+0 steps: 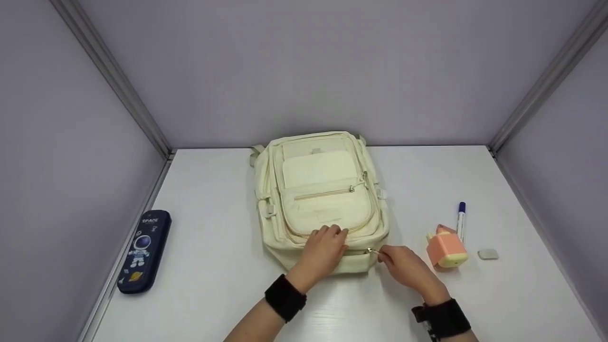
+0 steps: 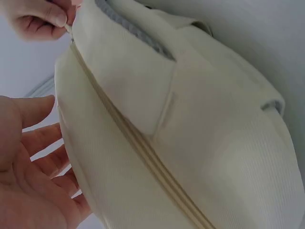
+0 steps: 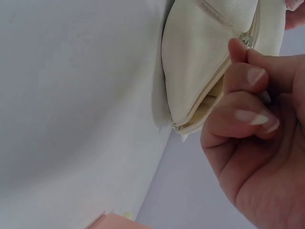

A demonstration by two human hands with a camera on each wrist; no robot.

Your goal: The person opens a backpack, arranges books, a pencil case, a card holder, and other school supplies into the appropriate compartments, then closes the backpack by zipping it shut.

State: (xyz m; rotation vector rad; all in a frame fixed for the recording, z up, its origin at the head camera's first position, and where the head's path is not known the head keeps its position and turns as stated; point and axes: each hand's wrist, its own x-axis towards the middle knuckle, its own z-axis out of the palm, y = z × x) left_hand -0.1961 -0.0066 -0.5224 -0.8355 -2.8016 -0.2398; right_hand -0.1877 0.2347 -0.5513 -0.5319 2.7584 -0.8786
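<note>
A cream backpack lies on its back on the table, its bottom end toward me. At its lower right corner my right hand pinches a zipper pull between thumb and finger. In the right wrist view, the zipper is parted over a stretch behind that hand, showing the pocket's inside. My left hand rests on the lower front of the bag, its fingers spread and slightly bent along the edge, as the left wrist view shows, gripping nothing. A closed zipper line runs diagonally there.
At the far left lies a dark blue pencil case with an astronaut print. To the right stand an orange and yellow pencil sharpener, a marker with a blue cap and a small whitish eraser. Grey panels enclose the white table.
</note>
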